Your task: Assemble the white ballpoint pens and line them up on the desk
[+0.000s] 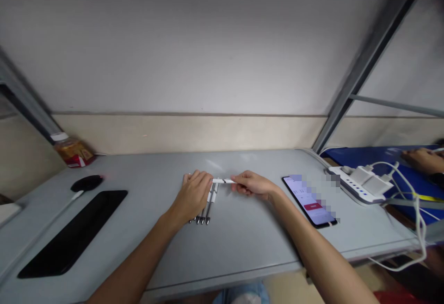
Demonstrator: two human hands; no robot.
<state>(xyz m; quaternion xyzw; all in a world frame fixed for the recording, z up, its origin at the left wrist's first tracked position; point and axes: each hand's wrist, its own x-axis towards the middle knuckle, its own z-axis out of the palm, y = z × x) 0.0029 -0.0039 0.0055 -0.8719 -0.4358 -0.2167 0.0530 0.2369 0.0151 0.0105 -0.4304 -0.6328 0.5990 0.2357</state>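
Note:
Several white pens with dark tips [205, 212] lie side by side on the grey table [243, 234], partly under my left hand [193, 196]. That hand rests on them with fingers curled over their upper ends. My right hand [252, 185] pinches one white pen [224, 181] by its end and holds it level, its other end reaching my left hand's fingertips.
A phone [310, 201] with a lit screen lies right of my right hand. A white power strip [360, 185] with chargers and cables sits at the right edge. A black tray [72, 232], a black mouse [86, 183] and a jar [73, 150] are at left. Another person's hand [421, 160] is far right.

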